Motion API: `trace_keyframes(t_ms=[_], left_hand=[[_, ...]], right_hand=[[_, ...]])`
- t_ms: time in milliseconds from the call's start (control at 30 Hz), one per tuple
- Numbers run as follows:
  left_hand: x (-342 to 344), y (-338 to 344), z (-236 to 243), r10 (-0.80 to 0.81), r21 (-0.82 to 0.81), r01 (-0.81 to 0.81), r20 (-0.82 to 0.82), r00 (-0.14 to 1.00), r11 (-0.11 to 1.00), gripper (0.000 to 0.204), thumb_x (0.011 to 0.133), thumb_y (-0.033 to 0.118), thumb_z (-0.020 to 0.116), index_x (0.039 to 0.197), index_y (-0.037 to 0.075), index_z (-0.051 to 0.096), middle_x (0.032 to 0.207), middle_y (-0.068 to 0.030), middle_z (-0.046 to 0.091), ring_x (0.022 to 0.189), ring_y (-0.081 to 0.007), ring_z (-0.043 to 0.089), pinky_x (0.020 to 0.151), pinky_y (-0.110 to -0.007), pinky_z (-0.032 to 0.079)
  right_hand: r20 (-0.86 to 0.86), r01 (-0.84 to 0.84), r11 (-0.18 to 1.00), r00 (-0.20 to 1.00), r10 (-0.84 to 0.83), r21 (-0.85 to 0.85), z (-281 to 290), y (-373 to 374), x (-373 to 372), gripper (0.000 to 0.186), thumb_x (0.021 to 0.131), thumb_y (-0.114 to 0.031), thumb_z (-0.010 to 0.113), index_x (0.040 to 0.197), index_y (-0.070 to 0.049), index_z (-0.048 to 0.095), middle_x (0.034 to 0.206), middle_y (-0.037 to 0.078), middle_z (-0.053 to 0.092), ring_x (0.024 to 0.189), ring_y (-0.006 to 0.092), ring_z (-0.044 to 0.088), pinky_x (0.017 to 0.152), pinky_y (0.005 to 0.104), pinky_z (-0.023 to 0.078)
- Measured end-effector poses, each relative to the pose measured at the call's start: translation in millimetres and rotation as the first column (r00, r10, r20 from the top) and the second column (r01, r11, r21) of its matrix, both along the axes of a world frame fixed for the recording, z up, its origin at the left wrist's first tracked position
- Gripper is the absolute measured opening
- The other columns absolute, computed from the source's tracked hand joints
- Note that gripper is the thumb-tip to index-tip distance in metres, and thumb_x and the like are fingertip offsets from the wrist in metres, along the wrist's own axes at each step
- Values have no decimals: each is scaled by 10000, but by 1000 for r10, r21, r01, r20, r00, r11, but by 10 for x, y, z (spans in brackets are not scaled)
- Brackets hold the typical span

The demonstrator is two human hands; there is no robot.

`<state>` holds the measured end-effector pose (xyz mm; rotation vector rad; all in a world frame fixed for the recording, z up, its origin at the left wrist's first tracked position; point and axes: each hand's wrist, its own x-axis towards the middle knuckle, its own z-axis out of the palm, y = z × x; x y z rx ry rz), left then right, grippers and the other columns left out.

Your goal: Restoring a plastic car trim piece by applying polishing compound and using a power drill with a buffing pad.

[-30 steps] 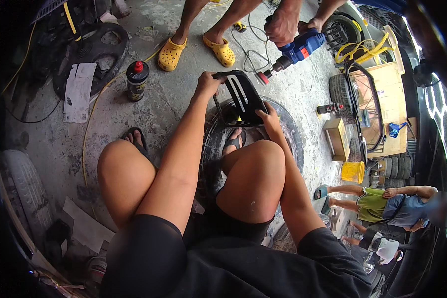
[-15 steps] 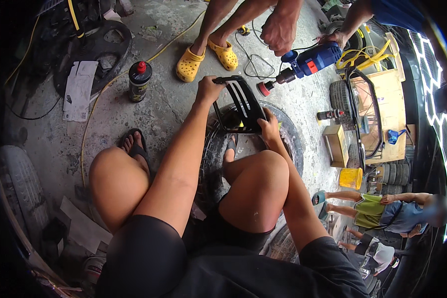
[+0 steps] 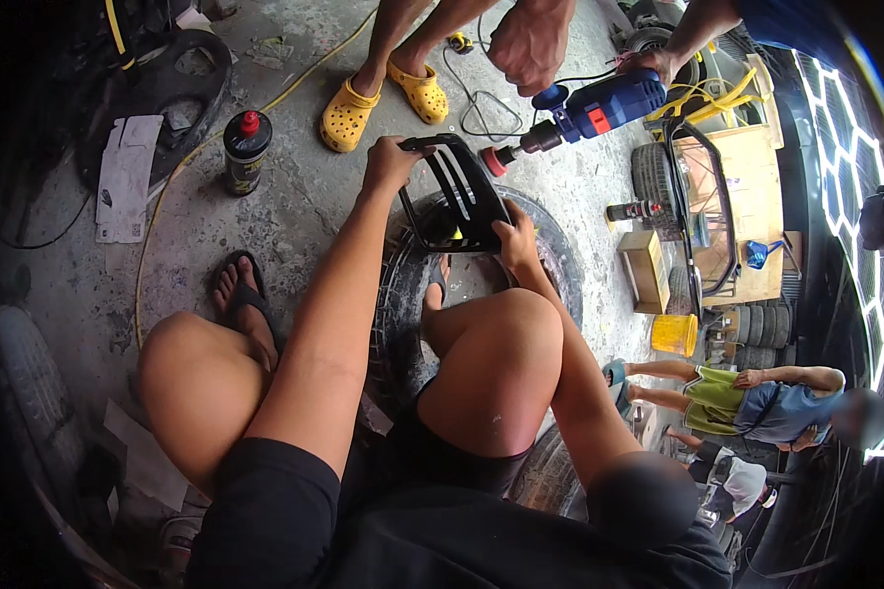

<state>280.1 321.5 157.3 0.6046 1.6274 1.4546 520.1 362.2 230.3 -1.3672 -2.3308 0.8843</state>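
Between my two hands I hold a glossy black slotted frame (image 3: 459,191), tilted up above a tyre on the floor. Its exact kind I cannot make out. My left hand (image 3: 393,162) is closed on its upper left corner. At the lower right edge my right hand (image 3: 516,234) grips it, the thumb lying on the near face. A co-worker facing me holds a blue power drill (image 3: 604,108) with a small red polishing pad (image 3: 497,160) at its tip. The pad is right beside the frame's upper right edge; whether it touches I cannot tell.
A tyre (image 3: 388,294) lies under the frame, around my right foot. A dark bottle with a red cap (image 3: 247,152) stands at left, near a yellow cable (image 3: 182,162) and a cardboard piece (image 3: 128,177). At right are a wooden box (image 3: 643,273), a yellow bucket (image 3: 674,335) and two people.
The polishing pad and drill are now closer to the frame's right edge. The whole view has shifted, so things appear further left. Both my hands keep their hold on the frame.
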Motion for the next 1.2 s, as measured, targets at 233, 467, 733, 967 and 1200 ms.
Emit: trace_keyframes(t_ms=[233, 467, 733, 967, 1200], left_hand=[[18, -34, 32, 51, 24, -50, -24, 998, 998, 346, 741, 312, 784, 804, -9, 669, 610, -93, 638, 439, -166, 559, 433, -318, 438], [0, 0, -38, 51, -2, -51, -45, 998, 999, 331, 736, 300, 779, 826, -3, 679, 623, -104, 646, 465, -175, 597, 453, -314, 458], [-20, -3, -71, 29, -25, -30, -31, 999, 999, 345, 732, 301, 776, 836, -14, 678, 621, -106, 647, 459, -182, 602, 448, -314, 469], [0, 7, -8, 16, -26, -17, -42, 999, 1000, 323, 760, 301, 768, 850, 0, 696, 616, -39, 612, 421, -132, 523, 397, -290, 410], [-1, -22, 39, 22, -38, -23, -25, 999, 999, 334, 754, 325, 777, 828, 13, 685, 555, -19, 538, 413, -118, 497, 392, -284, 400]], right_hand=[[11, -3, 1000, 1000, 3, 10, 113, -67, -62, 530, 668, -212, 560, 1120, 64, 564, 1024, 294, 613, 996, 394, 593, 899, 382, 428], [10, -14, 999, 1000, 14, 37, 65, -43, -48, 535, 665, -206, 562, 1127, 64, 567, 1025, 292, 615, 993, 393, 597, 899, 385, 430], [-9, -24, 999, 1000, 25, 30, 24, -30, -38, 553, 659, -201, 566, 1142, 66, 559, 1035, 295, 611, 1005, 400, 590, 909, 386, 427], [-24, -20, 999, 999, 21, 44, -10, -12, -1, 568, 659, -204, 565, 1157, 70, 551, 1046, 307, 604, 1021, 404, 587, 916, 392, 424], [-3, -18, 998, 1000, 18, 65, 42, -64, -44, 564, 663, -197, 563, 1158, 74, 549, 1043, 308, 605, 1014, 401, 591, 912, 393, 426]])
